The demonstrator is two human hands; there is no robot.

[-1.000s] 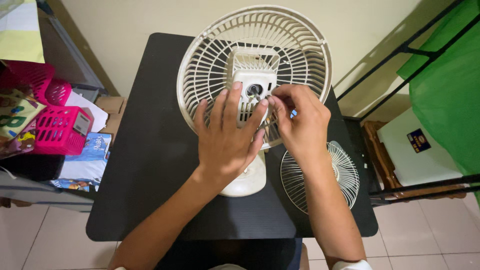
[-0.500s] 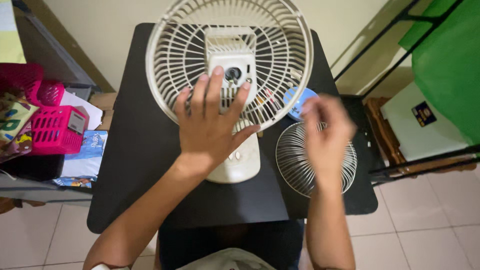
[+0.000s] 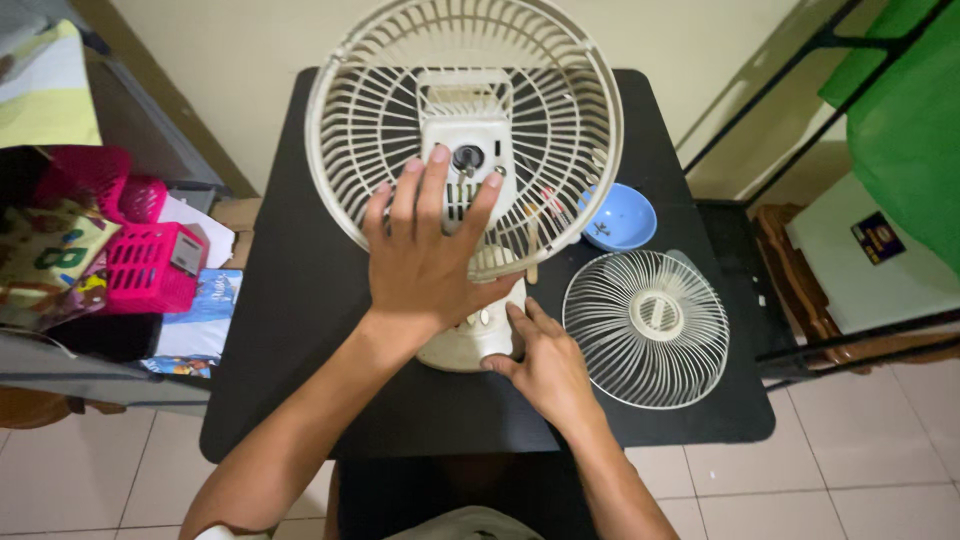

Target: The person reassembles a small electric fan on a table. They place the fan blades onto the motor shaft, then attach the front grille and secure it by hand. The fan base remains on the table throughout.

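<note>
Cream fan (image 3: 462, 120) under left hand (image 3: 425, 255), right hand (image 3: 540, 365) on base.

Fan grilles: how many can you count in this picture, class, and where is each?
2. The rear grille is on the fan, behind the left hand. The front grille lies flat on the black table, right of the right hand.

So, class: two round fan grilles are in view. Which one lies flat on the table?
The smaller wire grille, lying loose right of the fan base. The bigger plastic grille stands upright on the fan, with the left hand against it.
</note>
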